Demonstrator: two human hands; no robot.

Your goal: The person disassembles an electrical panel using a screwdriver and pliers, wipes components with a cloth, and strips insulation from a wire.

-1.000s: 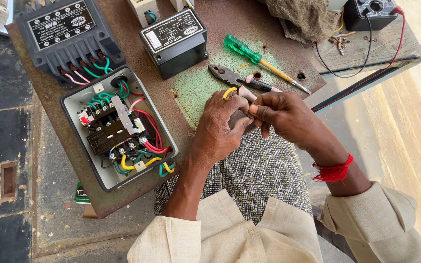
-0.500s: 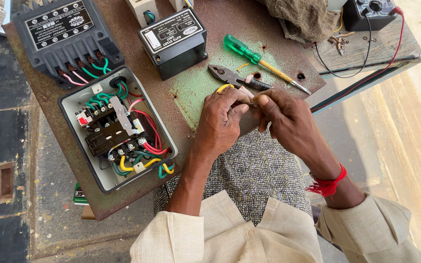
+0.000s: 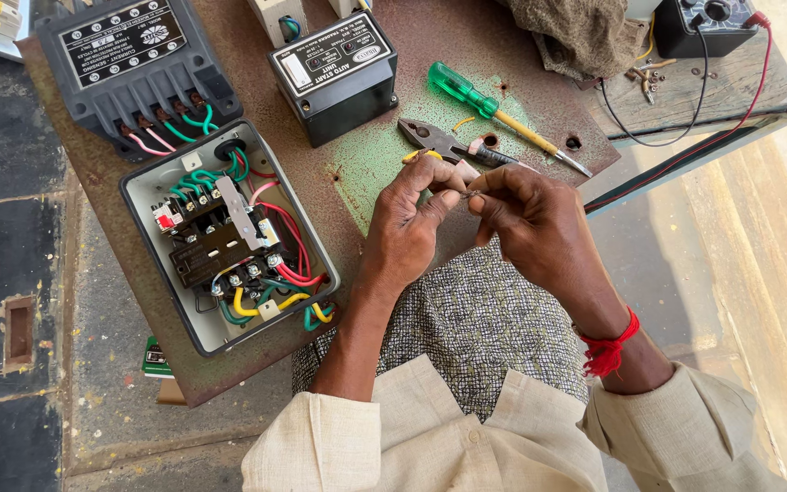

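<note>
I saw the left hand [image 3: 407,219] and right hand [image 3: 535,214] pinched shut on a short yellow wire [image 3: 423,157], held over the table [image 3: 257,369] edge. Pliers [image 3: 448,144] lay just at 12 o'clock of the hands, a green screwdriver [image 3: 489,105] beyond, and an open switch box [image 3: 225,237] at 9 o'clock.

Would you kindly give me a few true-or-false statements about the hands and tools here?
1. Both hands, left hand and right hand, pinch a short yellow wire. True.
2. The green screwdriver is in the right hand. False: it lies on the table.
3. The pliers lie just beyond the hands. True.
4. The open box is right of the hands. False: it sits to their left.
</note>
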